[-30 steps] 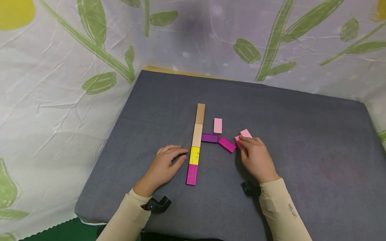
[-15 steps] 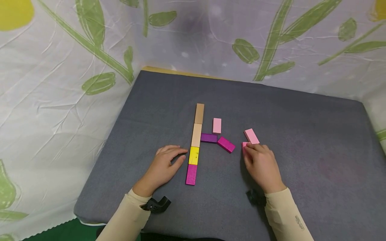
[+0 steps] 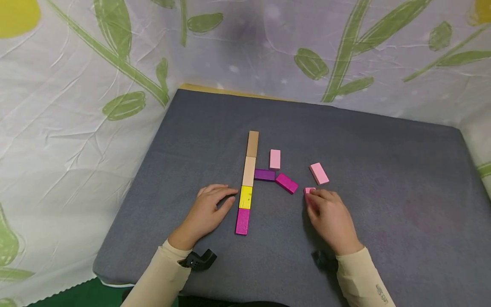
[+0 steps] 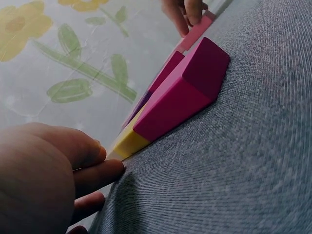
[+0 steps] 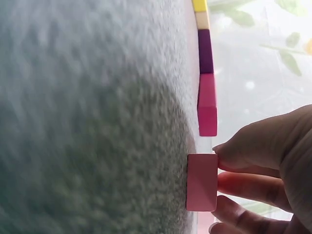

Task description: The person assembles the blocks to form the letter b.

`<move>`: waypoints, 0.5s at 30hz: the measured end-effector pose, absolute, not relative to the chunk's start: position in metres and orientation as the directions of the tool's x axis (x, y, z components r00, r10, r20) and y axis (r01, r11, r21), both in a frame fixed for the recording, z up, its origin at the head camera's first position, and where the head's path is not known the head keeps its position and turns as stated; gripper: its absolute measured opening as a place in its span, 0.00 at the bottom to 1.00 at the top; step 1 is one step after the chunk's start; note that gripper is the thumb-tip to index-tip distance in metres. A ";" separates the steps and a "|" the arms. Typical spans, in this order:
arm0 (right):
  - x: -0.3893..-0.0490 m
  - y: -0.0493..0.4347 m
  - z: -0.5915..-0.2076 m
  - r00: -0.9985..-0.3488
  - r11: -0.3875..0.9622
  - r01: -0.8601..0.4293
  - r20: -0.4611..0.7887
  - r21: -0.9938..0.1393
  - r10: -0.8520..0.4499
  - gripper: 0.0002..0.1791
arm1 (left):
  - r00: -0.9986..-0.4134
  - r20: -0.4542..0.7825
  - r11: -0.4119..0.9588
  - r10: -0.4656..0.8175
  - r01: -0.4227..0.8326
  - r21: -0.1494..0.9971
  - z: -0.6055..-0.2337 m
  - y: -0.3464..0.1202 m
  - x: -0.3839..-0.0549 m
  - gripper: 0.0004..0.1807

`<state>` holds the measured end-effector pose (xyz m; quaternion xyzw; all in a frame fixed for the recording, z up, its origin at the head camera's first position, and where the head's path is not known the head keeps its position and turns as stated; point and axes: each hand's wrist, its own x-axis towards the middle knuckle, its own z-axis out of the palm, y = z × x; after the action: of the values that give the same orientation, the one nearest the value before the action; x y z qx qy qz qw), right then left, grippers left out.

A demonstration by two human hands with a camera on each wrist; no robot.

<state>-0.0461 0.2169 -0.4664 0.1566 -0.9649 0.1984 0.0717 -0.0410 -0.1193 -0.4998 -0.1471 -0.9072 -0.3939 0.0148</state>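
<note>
My right hand (image 3: 331, 219) pinches a pink block (image 5: 202, 183) between thumb and fingers, low over the grey cloth. In the head view the hand covers most of that block. A second pink block (image 3: 319, 173) lies tilted just beyond it. My left hand (image 3: 205, 213) rests with relaxed fingers, holding nothing, its fingertips close to the yellow block (image 3: 246, 197). That block is part of a straight column with a magenta block (image 3: 242, 221), a pale wood block (image 3: 249, 171) and a tan block (image 3: 252, 143). From the column a purple block (image 3: 264, 175) juts right, followed by an angled magenta block (image 3: 286, 183).
Another pink block (image 3: 274, 159) lies beyond the purple one, right of the column. The grey cloth-covered table (image 3: 383, 170) meets a white, leaf-patterned sheet (image 3: 261, 51) at its back and left edges.
The right hand first slid right with its pink block, then slightly back left and nearer the person. The second pink block has shifted right and now lies apart from it. The left hand stays put.
</note>
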 end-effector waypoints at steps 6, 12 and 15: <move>-0.040 0.211 -0.467 -0.937 0.858 -0.343 0.205 -0.384 -0.283 0.15 | -0.956 0.141 0.651 0.257 0.279 0.706 -0.501 -0.120 -0.042 0.15; -0.038 0.205 -0.467 -0.940 0.859 -0.337 0.186 -0.385 -0.286 0.16 | -0.957 0.142 0.654 0.254 0.278 0.703 -0.501 -0.120 -0.042 0.15; -0.037 0.203 -0.467 -0.942 0.863 -0.332 0.180 -0.380 -0.284 0.15 | -0.956 0.144 0.652 0.256 0.281 0.704 -0.501 -0.119 -0.041 0.15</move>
<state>-0.0365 0.2033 -0.4668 0.1599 -0.9634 0.2068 0.0589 -0.0408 -0.1193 -0.5012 -0.1475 -0.9088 -0.3899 0.0158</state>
